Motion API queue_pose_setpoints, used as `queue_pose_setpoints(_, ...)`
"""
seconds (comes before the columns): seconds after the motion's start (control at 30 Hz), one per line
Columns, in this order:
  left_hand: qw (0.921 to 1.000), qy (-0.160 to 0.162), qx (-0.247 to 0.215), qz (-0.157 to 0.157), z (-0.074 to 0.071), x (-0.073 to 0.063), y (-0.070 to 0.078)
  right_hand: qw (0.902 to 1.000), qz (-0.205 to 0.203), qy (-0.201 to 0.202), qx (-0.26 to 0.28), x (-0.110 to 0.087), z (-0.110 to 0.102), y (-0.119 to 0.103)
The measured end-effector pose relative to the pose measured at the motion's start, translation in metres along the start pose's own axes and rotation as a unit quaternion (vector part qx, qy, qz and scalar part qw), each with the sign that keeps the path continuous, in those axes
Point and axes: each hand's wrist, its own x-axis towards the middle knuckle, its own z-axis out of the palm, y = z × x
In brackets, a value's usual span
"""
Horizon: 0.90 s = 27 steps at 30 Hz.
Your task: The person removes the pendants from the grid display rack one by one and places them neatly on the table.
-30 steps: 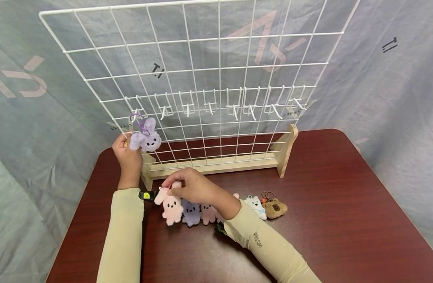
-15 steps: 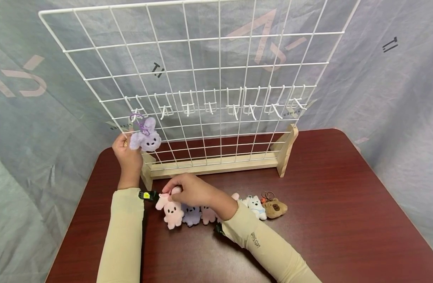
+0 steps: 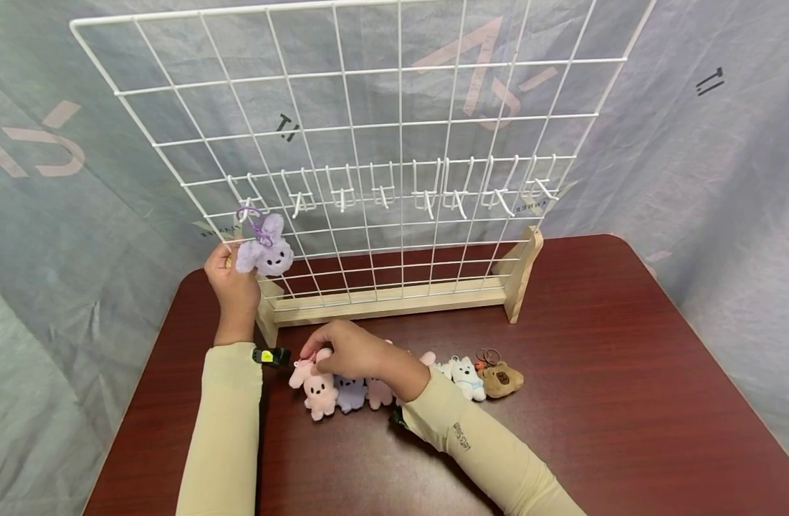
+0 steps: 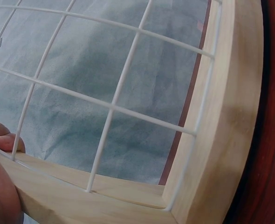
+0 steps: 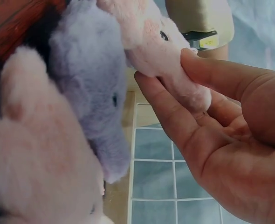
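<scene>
My left hand (image 3: 234,290) grips the left wooden upright of the white wire grid rack (image 3: 400,125); in the left wrist view its fingers and thumb wrap round the wooden post (image 4: 63,191). Close by, a lilac plush bunny keychain (image 3: 274,256) hangs by a purple ring from the leftmost hook. Down at the table, my right hand (image 3: 355,350) pinches a pink plush bunny keychain (image 3: 319,395) by an ear, between thumb and fingers in the right wrist view. Beside it lie a purple plush bunny (image 3: 350,394) and another pink plush (image 3: 379,393), partly under the right hand and wrist.
Several white hooks (image 3: 426,204) line the grid. Further right on the dark red table (image 3: 613,373) lie a white plush dog (image 3: 468,378) and a brown plush (image 3: 502,381) with a metal ring. Wooden feet (image 3: 522,276) support the rack. Grey fabric hangs behind.
My right hand and the pink bunny have moved slightly down and to the right, closer to the purple bunny. The left hand and the hanging lilac bunny have stayed put.
</scene>
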Motion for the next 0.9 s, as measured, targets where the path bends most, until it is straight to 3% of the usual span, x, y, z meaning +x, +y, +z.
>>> queue_pose_setpoints(0.3, 0.9999, 0.008, 0.013, -0.005, -0.0031, -0.0016, -0.0024, 0.9996, 0.019, -0.012, -0.016, 0.0006, 0.0031, 0.0049)
queue_pose_setpoints(0.53, 0.9999, 0.009, 0.014, -0.004, -0.0055, -0.0011, -0.0058, 0.9971, 0.004, -0.020, -0.073, 0.0002, 0.0057, 0.0069)
queue_pose_setpoints(0.9, 0.9998, 0.003, 0.014, 0.010, -0.0025, 0.0001, -0.0018, 0.9959, -0.004, -0.021, -0.088, 0.0014, 0.0077, 0.0095)
